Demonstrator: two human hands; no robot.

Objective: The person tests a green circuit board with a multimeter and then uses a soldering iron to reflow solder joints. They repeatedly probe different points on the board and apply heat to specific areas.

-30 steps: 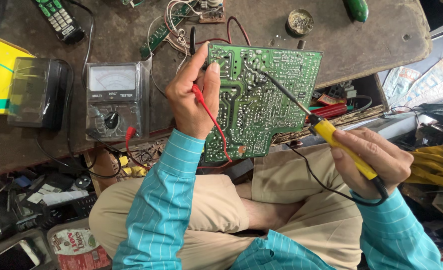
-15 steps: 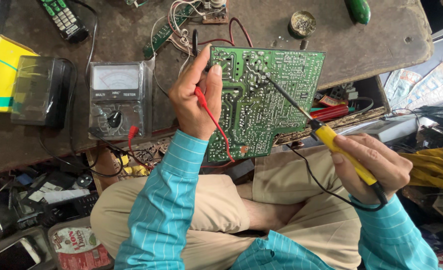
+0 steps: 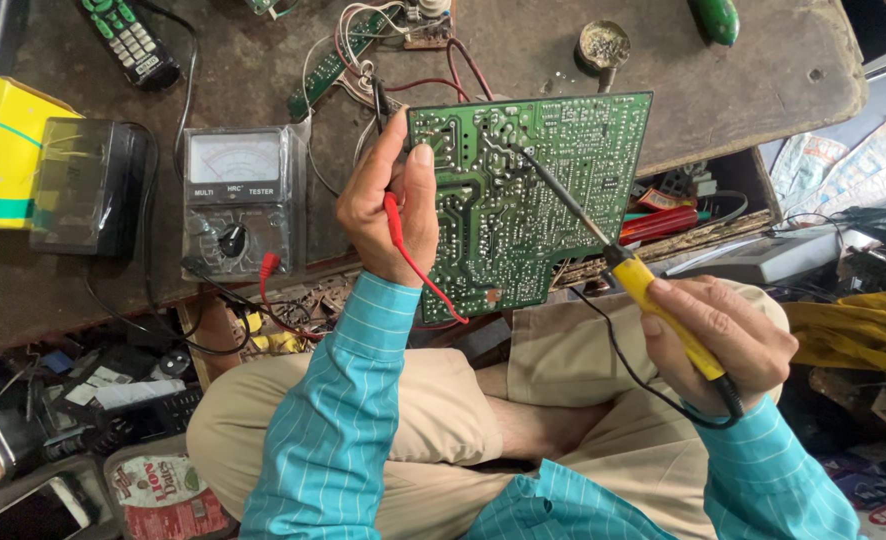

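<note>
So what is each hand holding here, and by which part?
Left hand grips the green circuit board by its left edge, with a red probe. Right hand holds the soldering iron by its yellow handle.

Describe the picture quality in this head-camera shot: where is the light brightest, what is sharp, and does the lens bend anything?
In the head view, daylight falls evenly, brightest along the right edge; the green circuit board and the soldering iron in the right hand are sharp; the left hand casts little shadow; the bench edge bows slightly, a wide-lens effect; clutter at lower left is dim.
</note>
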